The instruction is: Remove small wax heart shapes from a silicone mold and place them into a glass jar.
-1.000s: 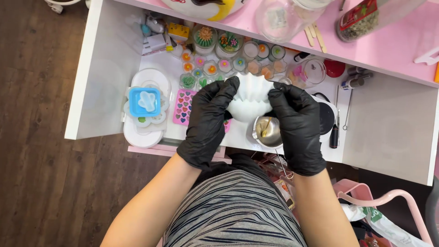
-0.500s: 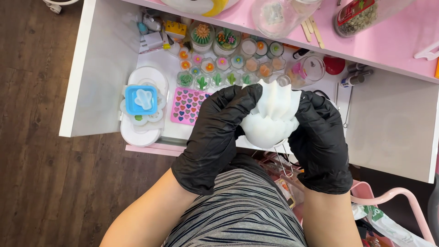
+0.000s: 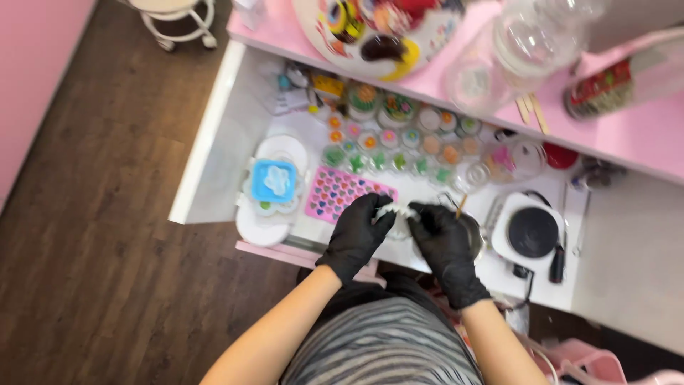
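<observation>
Head view: both black-gloved hands, left hand (image 3: pixel 354 239) and right hand (image 3: pixel 443 242), are pinching 1 small white soft-looking mould (image 3: pixel 396 212) together; probably light, floppy, best gripped at the edges.

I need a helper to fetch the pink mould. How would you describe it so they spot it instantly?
On the white table, look just left of the black-gloved left hand. The pink mould lies flat there, a rectangle dotted with small coloured hearts, unlike the round white moulds beside it.

Both black-gloved hands hide most of the white mould (image 3: pixel 399 212). The small pots (image 3: pixel 399 139) blur. The picture's top edge crops the round tray (image 3: pixel 370 28).
</observation>
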